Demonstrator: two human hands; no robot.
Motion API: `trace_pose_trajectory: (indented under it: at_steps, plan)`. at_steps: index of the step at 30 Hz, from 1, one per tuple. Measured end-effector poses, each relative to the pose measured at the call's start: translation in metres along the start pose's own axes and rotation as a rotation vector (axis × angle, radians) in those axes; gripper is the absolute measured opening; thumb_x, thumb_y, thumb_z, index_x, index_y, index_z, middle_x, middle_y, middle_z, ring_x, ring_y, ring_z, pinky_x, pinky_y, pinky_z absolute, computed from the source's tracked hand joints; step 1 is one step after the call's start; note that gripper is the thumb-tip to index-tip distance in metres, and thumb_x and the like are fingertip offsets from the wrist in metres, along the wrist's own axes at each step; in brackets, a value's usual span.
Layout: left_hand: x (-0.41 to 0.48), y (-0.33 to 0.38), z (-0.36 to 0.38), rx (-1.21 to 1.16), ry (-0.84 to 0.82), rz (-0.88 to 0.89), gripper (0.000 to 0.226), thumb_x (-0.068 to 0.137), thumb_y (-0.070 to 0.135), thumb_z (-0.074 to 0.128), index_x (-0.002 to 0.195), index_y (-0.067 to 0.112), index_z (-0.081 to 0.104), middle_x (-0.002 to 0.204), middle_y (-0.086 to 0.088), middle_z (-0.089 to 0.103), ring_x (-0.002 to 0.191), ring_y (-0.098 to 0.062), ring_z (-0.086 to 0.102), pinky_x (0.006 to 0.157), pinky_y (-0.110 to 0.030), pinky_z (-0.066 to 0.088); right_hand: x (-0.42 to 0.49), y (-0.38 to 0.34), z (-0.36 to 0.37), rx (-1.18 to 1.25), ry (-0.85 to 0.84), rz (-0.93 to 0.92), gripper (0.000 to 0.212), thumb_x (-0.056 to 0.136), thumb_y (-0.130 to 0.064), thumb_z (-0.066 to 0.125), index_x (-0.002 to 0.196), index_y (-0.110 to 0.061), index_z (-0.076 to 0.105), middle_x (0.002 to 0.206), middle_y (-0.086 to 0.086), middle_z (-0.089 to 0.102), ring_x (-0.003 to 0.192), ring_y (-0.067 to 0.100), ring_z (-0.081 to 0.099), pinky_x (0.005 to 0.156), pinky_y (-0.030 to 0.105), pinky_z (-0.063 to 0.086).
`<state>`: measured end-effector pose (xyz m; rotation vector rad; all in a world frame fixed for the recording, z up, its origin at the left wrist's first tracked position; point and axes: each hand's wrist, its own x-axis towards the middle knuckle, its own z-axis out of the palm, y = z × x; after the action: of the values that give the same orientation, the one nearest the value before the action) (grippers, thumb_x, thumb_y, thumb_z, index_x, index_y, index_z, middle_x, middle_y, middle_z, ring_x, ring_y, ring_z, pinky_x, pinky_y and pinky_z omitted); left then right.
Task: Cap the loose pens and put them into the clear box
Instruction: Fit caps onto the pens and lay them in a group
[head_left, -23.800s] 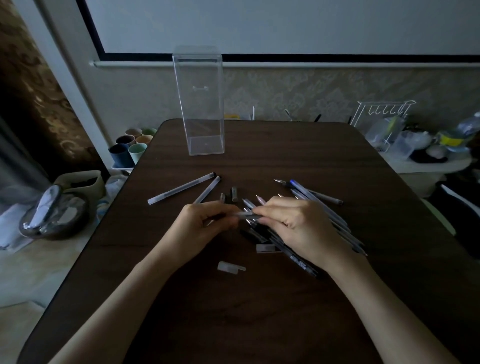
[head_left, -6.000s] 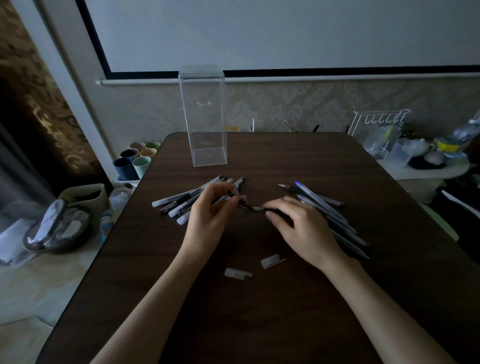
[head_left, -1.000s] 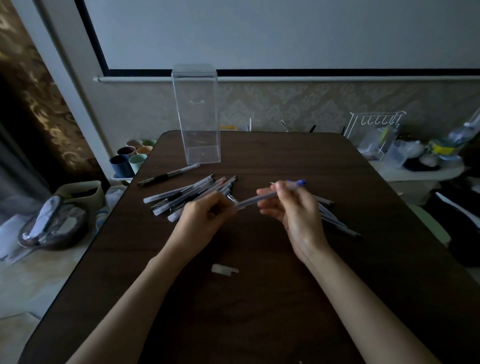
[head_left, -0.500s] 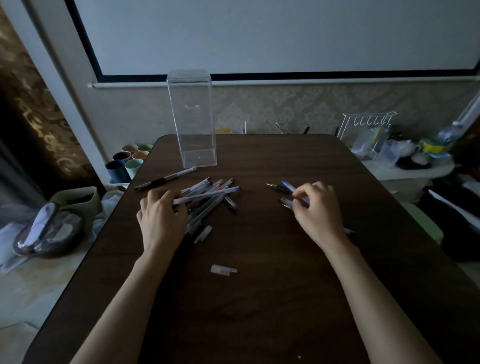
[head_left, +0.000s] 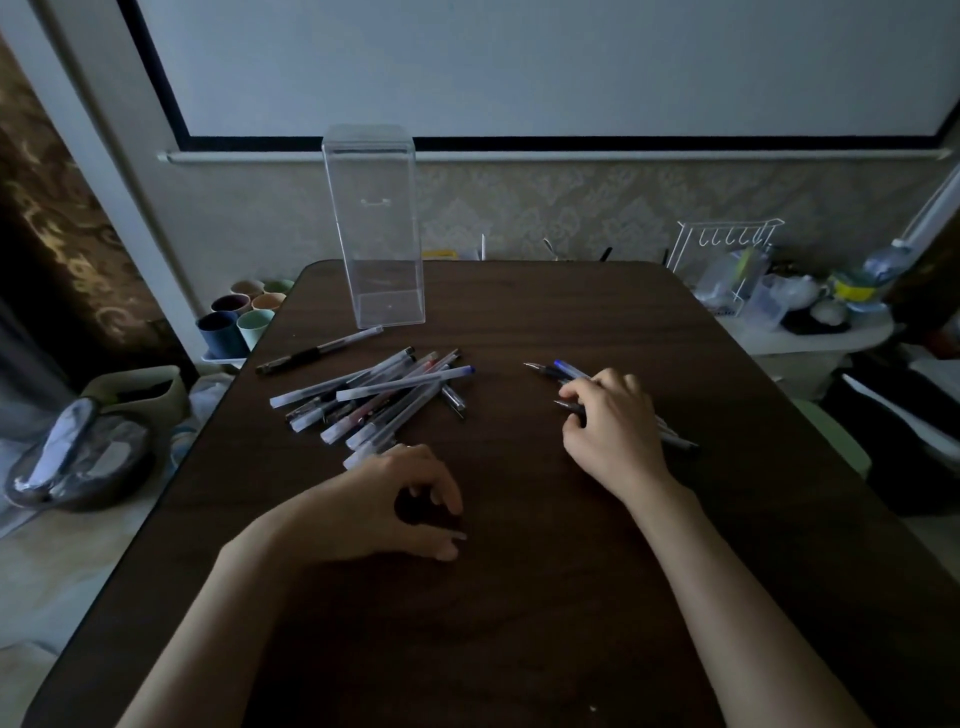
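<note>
Since 0.5 seconds ago my left hand (head_left: 395, 506) has pulled back from the heap of slim frosted capped pens (head_left: 384, 397) and now arches over the spot where the small clear loose cap lay alone on the dark brown wooden surface (head_left: 519, 623). Its fingers and thumb curl into a loose ring with the tips down by the wood. The cap is hidden under them, so I cannot tell whether I have it pinched yet. My right hand (head_left: 615, 423) has barely shifted. It lies on the small bunch of thin uncapped pens (head_left: 566, 370) at the right, fingers bent down onto them and thumb off to the near side. I cannot tell if 1 pen is already gripped.

What the next move turns on, as I judge it, is how those pens lie. Their long axis slants from far-left to near-right, and the bare tips stick out past my right fingertips toward the middle of the surface, the side my left hand is on. So the left hand, nearer the cap, should bring it in along that slant while the right steadies 1 barrel. The tall clear plastic box (head_left: 376, 234) stands upright near the far edge, beyond the capped heap and well apart from both hands, with no pens in it that I can see.
</note>
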<state>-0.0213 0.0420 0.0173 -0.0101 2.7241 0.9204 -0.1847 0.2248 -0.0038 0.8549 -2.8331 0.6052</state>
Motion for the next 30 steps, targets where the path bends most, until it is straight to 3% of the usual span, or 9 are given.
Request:
trace_pose_trajectory:
  at_steps: [3, 6, 10, 12, 16, 19, 21, 24, 30]
  plan:
    - [0.002, 0.003, 0.002, 0.014, 0.084, 0.028, 0.01, 0.078, 0.039, 0.065, 0.086, 0.039, 0.059, 0.1, 0.021, 0.048, 0.095, 0.005, 0.046, 0.081, -0.019, 0.042, 0.0, 0.0, 0.001, 0.068, 0.006, 0.031, 0.032, 0.086, -0.007, 0.053, 0.117, -0.013, 0.056, 0.118, 0.006, 0.048, 0.111, 0.02, 0.044, 0.093, 0.03, 0.039]
    - [0.009, 0.003, 0.005, 0.001, 0.298, 0.075, 0.007, 0.081, 0.033, 0.062, 0.087, 0.034, 0.06, 0.1, 0.019, 0.05, 0.093, 0.003, 0.05, 0.079, -0.016, 0.044, 0.002, 0.001, 0.001, 0.132, -0.013, 0.01, 0.028, 0.087, -0.003, 0.054, 0.113, -0.011, 0.06, 0.115, 0.007, 0.051, 0.109, 0.019, 0.049, 0.094, 0.03, 0.042]
    - [0.013, 0.0, 0.008, -0.006, 0.552, 0.099, 0.008, 0.082, 0.027, 0.061, 0.09, 0.027, 0.061, 0.089, 0.021, 0.052, 0.089, 0.01, 0.049, 0.074, -0.005, 0.04, -0.003, -0.009, 0.001, 0.223, -0.072, -0.166, 0.025, 0.087, -0.007, 0.057, 0.111, -0.016, 0.063, 0.109, -0.001, 0.054, 0.099, 0.01, 0.052, 0.087, 0.021, 0.041]
    - [0.015, -0.003, 0.01, 0.026, 0.62, 0.103, 0.009, 0.082, 0.028, 0.061, 0.091, 0.027, 0.062, 0.084, 0.022, 0.053, 0.085, 0.01, 0.051, 0.072, -0.008, 0.041, -0.006, -0.013, 0.003, 0.247, -0.098, -0.235, 0.026, 0.087, -0.009, 0.058, 0.111, -0.018, 0.062, 0.106, -0.004, 0.056, 0.094, 0.005, 0.052, 0.079, 0.011, 0.038]
    - [0.02, -0.006, 0.016, 0.063, 0.635, 0.104, 0.014, 0.081, 0.035, 0.06, 0.091, 0.027, 0.062, 0.09, 0.013, 0.06, 0.085, -0.002, 0.055, 0.083, -0.033, 0.047, -0.004, -0.009, 0.004, 0.348, 0.024, -0.219, 0.02, 0.086, -0.011, 0.06, 0.106, -0.013, 0.064, 0.095, -0.001, 0.058, 0.084, 0.007, 0.055, 0.069, 0.01, 0.039]
    - [0.022, -0.005, 0.018, 0.079, 0.619, 0.088, 0.014, 0.08, 0.037, 0.06, 0.091, 0.028, 0.062, 0.093, 0.01, 0.061, 0.087, -0.006, 0.056, 0.084, -0.038, 0.047, 0.001, 0.006, 0.001, 0.23, 0.235, -0.079, 0.013, 0.087, -0.011, 0.057, 0.098, -0.012, 0.063, 0.097, 0.005, 0.059, 0.09, 0.016, 0.056, 0.075, 0.022, 0.046]
    - [0.023, -0.005, 0.019, 0.106, 0.608, 0.075, 0.016, 0.079, 0.038, 0.061, 0.092, 0.028, 0.061, 0.095, 0.01, 0.061, 0.089, -0.006, 0.055, 0.086, -0.036, 0.047, 0.002, 0.013, 0.0, 0.128, 0.21, 0.017, 0.013, 0.087, -0.013, 0.057, 0.099, -0.015, 0.062, 0.103, 0.004, 0.058, 0.096, 0.017, 0.053, 0.08, 0.03, 0.048]
    - [0.024, -0.006, 0.02, 0.155, 0.582, 0.055, 0.02, 0.079, 0.039, 0.062, 0.095, 0.028, 0.06, 0.098, 0.01, 0.059, 0.094, -0.008, 0.052, 0.089, -0.031, 0.042, 0.001, 0.01, 0.003, 0.099, 0.093, 0.042, 0.015, 0.088, -0.018, 0.056, 0.102, -0.017, 0.06, 0.106, 0.003, 0.055, 0.098, 0.017, 0.051, 0.082, 0.032, 0.048]
    - [0.024, -0.006, 0.02, 0.176, 0.586, 0.056, 0.022, 0.078, 0.039, 0.064, 0.095, 0.027, 0.061, 0.099, 0.009, 0.059, 0.096, -0.008, 0.05, 0.089, -0.029, 0.037, -0.002, -0.003, 0.008, 0.195, 0.012, -0.142, 0.02, 0.089, -0.008, 0.051, 0.105, -0.016, 0.061, 0.099, -0.004, 0.05, 0.098, 0.011, 0.049, 0.084, 0.023, 0.04]
